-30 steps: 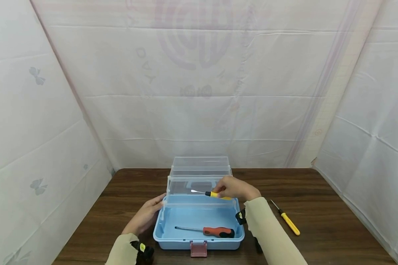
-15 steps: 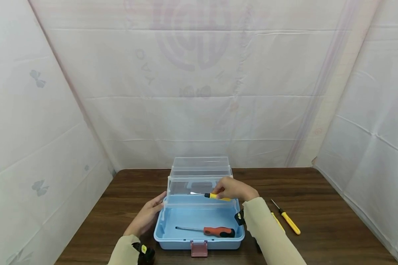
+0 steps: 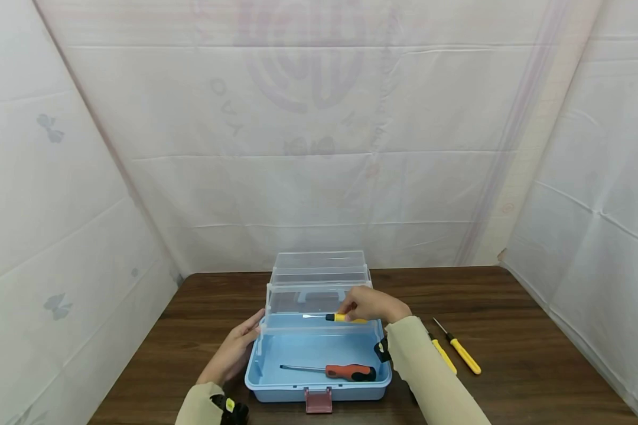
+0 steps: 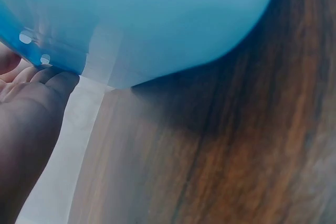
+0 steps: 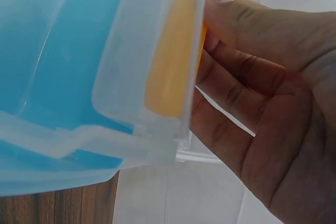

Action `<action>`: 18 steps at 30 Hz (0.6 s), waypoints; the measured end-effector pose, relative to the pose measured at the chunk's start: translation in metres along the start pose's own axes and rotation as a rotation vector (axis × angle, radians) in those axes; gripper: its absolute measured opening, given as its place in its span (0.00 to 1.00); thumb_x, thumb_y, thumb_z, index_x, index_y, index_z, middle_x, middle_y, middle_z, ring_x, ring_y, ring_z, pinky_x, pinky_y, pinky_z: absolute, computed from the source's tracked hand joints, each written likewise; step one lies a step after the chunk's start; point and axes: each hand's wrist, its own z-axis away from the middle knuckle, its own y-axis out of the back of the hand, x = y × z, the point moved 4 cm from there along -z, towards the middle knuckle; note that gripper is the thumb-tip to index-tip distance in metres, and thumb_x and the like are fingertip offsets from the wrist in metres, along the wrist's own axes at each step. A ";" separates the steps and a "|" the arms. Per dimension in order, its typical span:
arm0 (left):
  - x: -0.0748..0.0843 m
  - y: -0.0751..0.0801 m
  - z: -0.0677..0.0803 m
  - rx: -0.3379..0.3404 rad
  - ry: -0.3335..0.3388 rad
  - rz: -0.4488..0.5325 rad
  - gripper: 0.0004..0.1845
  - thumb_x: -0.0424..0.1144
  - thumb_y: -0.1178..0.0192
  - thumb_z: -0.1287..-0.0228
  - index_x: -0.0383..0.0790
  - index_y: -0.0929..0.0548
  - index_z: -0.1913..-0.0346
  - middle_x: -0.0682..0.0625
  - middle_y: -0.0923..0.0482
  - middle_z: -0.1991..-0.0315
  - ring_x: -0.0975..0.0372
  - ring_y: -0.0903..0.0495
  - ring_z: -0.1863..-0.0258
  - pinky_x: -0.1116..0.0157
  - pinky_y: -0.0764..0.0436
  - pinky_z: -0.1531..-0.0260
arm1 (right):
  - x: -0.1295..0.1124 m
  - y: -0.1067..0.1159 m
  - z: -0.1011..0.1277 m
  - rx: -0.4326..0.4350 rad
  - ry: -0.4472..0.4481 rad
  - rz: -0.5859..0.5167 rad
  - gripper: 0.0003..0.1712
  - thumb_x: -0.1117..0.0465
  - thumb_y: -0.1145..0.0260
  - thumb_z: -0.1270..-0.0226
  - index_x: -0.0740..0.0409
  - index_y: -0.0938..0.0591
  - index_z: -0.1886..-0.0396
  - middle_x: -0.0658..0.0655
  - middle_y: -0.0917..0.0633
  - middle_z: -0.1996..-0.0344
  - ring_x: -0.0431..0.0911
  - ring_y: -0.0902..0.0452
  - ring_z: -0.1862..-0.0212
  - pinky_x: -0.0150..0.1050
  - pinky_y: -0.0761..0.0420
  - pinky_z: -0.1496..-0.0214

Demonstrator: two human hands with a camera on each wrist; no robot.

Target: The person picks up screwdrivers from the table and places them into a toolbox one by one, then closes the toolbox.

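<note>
Her right hand (image 3: 373, 304) pinches a small yellow-handled screwdriver (image 3: 334, 317) by its handle, fingers curled, holding it just over the clear upper tray (image 3: 319, 298) of the open blue toolbox (image 3: 318, 386). The left hand (image 3: 236, 347) lies flat against the box's left side, fingers seemingly relaxed. An orange-handled screwdriver (image 3: 329, 371) lies in the bottom compartment.

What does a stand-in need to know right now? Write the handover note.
Right hand grips a small yellow screwdriver over the clear upper tray of the blue toolbox.
Left hand rests against the toolbox's left side.
Done: orange-handled screwdriver lies in the bottom.
Left: the held one is not yet released; two yellow screwdrivers lie on the table to the right.
</note>
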 end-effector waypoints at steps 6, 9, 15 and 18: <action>-0.002 -0.001 0.000 -0.006 -0.007 -0.001 0.29 0.38 0.57 0.24 0.37 0.48 0.25 0.37 0.56 0.23 0.43 0.53 0.25 0.43 0.46 0.31 | 0.001 -0.003 0.000 -0.008 0.021 0.018 0.09 0.69 0.33 0.39 0.61 0.12 0.60 0.51 0.13 0.66 0.40 0.26 0.66 0.35 0.20 0.60; -0.003 -0.001 0.000 -0.006 -0.007 0.002 0.29 0.38 0.57 0.24 0.36 0.48 0.25 0.37 0.56 0.23 0.43 0.54 0.25 0.43 0.46 0.31 | 0.000 -0.005 0.000 -0.014 0.015 0.032 0.08 0.68 0.33 0.39 0.60 0.12 0.61 0.50 0.14 0.67 0.39 0.27 0.66 0.33 0.21 0.61; -0.003 -0.001 -0.002 -0.004 -0.006 0.002 0.29 0.38 0.57 0.24 0.36 0.48 0.25 0.37 0.56 0.23 0.43 0.54 0.25 0.42 0.46 0.31 | -0.001 -0.006 0.000 -0.030 0.011 0.068 0.08 0.69 0.34 0.38 0.59 0.11 0.62 0.50 0.13 0.68 0.39 0.26 0.66 0.34 0.20 0.61; -0.004 -0.001 -0.002 -0.007 -0.005 0.001 0.29 0.39 0.57 0.24 0.36 0.48 0.25 0.37 0.56 0.23 0.43 0.53 0.25 0.43 0.46 0.31 | -0.001 -0.006 0.001 -0.032 0.002 0.068 0.08 0.69 0.34 0.38 0.59 0.11 0.62 0.50 0.13 0.68 0.39 0.26 0.66 0.35 0.19 0.60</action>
